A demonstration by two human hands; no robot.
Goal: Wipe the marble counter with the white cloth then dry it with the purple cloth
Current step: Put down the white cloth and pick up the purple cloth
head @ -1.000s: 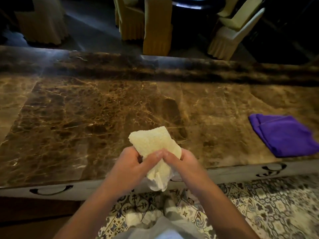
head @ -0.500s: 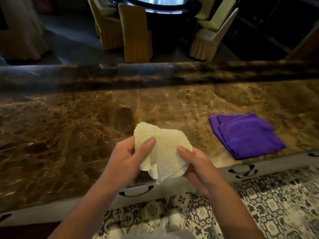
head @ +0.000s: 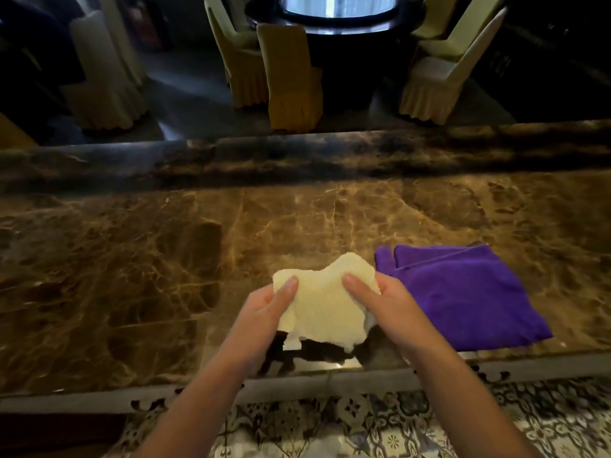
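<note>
Both hands hold the white cloth (head: 322, 302) spread between them at lower centre of the frame, above the near edge of the bench (head: 132, 276). The left hand (head: 261, 312) has its grip closed on the cloth's left side, thumb on top; the right hand (head: 386, 309) pinches the right side the same way. The cloth hangs clear of the marble, its lower edge ragged and drooping; a dark shadow lies beneath it. Wiping has not started, by the look of it.

The purple cloth (head: 463, 295) lies folded on the bench at right of centre, just beside the right hand and the white cloth's right corner.

Risks from here, as I judge them: the purple cloth sits so near that a wiping stroke to the right could catch it, drag it along, or dampen it before it is needed for drying. The white cloth is bunched unevenly, so it may smear and miss strips. Both cloths sit close to the front edge; a careless sweep could push the purple one off onto the patterned floor (head: 429, 424)
</note>
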